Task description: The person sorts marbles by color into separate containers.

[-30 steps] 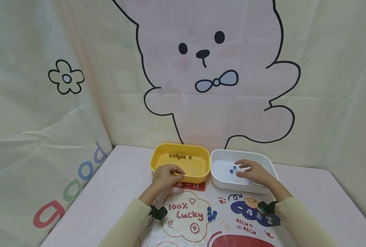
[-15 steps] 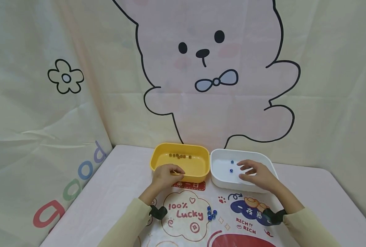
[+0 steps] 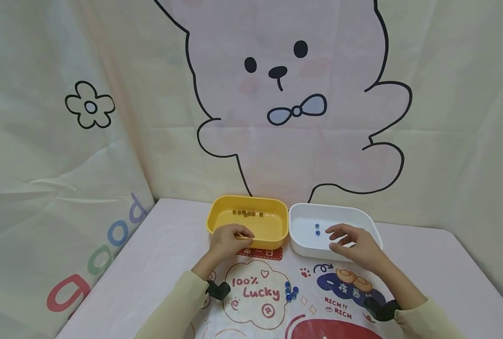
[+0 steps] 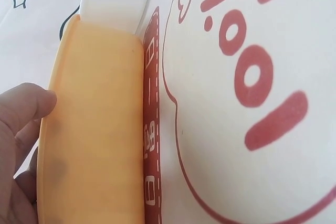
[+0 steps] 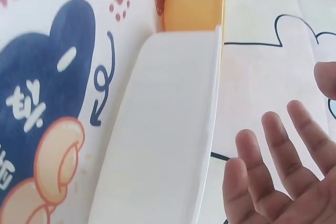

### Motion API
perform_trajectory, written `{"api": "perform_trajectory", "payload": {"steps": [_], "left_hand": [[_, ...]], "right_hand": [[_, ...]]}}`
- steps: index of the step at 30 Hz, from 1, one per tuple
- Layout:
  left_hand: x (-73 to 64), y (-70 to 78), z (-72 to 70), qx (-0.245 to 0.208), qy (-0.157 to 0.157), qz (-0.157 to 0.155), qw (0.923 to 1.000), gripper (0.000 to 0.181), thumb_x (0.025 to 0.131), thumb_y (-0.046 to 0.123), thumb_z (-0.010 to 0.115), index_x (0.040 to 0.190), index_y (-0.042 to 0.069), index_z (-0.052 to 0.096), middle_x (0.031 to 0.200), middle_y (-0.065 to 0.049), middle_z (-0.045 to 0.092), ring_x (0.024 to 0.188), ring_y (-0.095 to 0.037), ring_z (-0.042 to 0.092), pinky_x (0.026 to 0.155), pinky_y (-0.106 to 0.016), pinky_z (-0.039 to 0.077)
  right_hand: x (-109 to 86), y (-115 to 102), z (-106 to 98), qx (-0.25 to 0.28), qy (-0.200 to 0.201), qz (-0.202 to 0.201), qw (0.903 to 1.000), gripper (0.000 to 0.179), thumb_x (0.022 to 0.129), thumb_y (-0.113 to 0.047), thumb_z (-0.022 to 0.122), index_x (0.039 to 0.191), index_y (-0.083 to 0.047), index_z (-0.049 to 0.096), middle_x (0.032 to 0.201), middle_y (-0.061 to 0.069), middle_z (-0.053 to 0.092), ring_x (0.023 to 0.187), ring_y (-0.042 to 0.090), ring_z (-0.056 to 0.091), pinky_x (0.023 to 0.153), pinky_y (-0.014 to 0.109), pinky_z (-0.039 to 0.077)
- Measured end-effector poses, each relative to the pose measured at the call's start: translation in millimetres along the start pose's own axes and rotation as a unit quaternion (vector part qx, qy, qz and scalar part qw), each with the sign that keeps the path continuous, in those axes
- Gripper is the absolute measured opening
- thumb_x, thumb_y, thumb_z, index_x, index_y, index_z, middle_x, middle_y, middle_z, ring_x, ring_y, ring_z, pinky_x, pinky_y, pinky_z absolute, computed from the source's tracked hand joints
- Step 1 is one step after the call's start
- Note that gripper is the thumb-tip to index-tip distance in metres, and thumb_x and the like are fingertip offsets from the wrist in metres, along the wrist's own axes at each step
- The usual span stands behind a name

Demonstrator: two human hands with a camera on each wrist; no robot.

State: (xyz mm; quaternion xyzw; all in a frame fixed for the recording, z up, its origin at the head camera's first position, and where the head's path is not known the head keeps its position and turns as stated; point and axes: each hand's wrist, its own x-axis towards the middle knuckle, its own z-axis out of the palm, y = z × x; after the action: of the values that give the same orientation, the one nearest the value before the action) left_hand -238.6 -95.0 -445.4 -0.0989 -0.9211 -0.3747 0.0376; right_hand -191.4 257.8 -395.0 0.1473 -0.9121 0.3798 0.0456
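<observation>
My left hand (image 3: 231, 241) is at the near rim of a yellow tray (image 3: 272, 235), its fingers bent loosely over the inside. In the left wrist view the thumb (image 4: 39, 100) touches the rim. Small amber beads (image 3: 244, 213) lie in a loose row toward the tray's back. Over the near right part of a white tray (image 3: 306, 247), my right hand (image 3: 355, 242) hovers with fingers apart. The right wrist view shows these fingers (image 5: 278, 145) spread above the rim, holding nothing. Two blue beads (image 3: 317, 229) lie in the white tray, left of the fingertips.
Several blue beads (image 3: 291, 292) lie clustered on the printed tablecloth (image 3: 255, 301) in front of the trays. Both trays stand side by side near the table's back edge. A backdrop (image 3: 446, 141) with a cartoon bear hangs behind.
My right hand has drawn slightly back toward me. One blue bead in the white tray has rolled away from the other and partly back. The left hand stays put.
</observation>
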Motion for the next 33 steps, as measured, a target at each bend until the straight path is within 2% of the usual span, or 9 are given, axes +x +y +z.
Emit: {"api": "perform_trajectory", "payload": {"steps": [8,13,17,25,33], "left_hand": [[1.0,-1.2,0.2,-0.002,0.000,0.001,1.0000,0.007,0.080,0.039,0.075,0.080,0.032,0.073,0.086,0.017,0.068,0.082,-0.008,0.055,0.080,-0.032,0.041],[1.3,-1.9,0.3,-0.002,0.000,0.003,1.0000,0.008,0.080,0.040,0.075,0.080,0.032,0.073,0.086,0.017,0.067,0.082,-0.007,0.055,0.080,-0.032,0.041],[1.0,-1.8,0.0,-0.005,0.000,0.000,1.0000,0.008,0.080,0.040,0.074,0.080,0.033,0.073,0.086,0.017,0.067,0.082,-0.008,0.055,0.081,-0.032,0.042],[0.1,-2.4,0.6,-0.006,-0.002,-0.005,1.0000,0.007,0.080,0.040,0.074,0.080,0.033,0.073,0.086,0.017,0.067,0.082,-0.009,0.055,0.080,-0.032,0.041],[0.4,-1.0,0.5,-0.004,-0.002,-0.011,0.9999,0.007,0.080,0.040,0.074,0.080,0.032,0.073,0.086,0.017,0.067,0.082,-0.009,0.055,0.081,-0.033,0.041]], "right_hand": [[-11.0,-2,11,0.038,-0.013,0.008,0.9992,0.033,0.084,-0.019,0.072,0.116,-0.014,0.064,0.105,0.010,0.067,0.086,0.018,0.064,0.067,0.023,0.054],[-17.0,-1,20,0.068,-0.029,0.014,0.9972,0.034,0.085,-0.017,0.072,0.117,-0.009,0.064,0.105,0.011,0.066,0.087,0.017,0.065,0.069,0.024,0.056],[-19.6,-3,28,0.096,-0.042,0.035,0.9939,0.034,0.084,-0.016,0.073,0.116,-0.010,0.065,0.108,0.014,0.065,0.087,0.020,0.064,0.069,0.025,0.057],[-21.7,-5,42,0.084,-0.075,0.024,0.9934,0.032,0.084,-0.018,0.072,0.114,-0.009,0.066,0.106,0.015,0.067,0.084,0.016,0.064,0.068,0.022,0.055],[-20.4,-7,54,0.073,-0.114,0.027,0.9904,0.030,0.083,-0.020,0.072,0.111,-0.009,0.067,0.098,0.008,0.066,0.080,0.015,0.060,0.067,0.021,0.054]]}}
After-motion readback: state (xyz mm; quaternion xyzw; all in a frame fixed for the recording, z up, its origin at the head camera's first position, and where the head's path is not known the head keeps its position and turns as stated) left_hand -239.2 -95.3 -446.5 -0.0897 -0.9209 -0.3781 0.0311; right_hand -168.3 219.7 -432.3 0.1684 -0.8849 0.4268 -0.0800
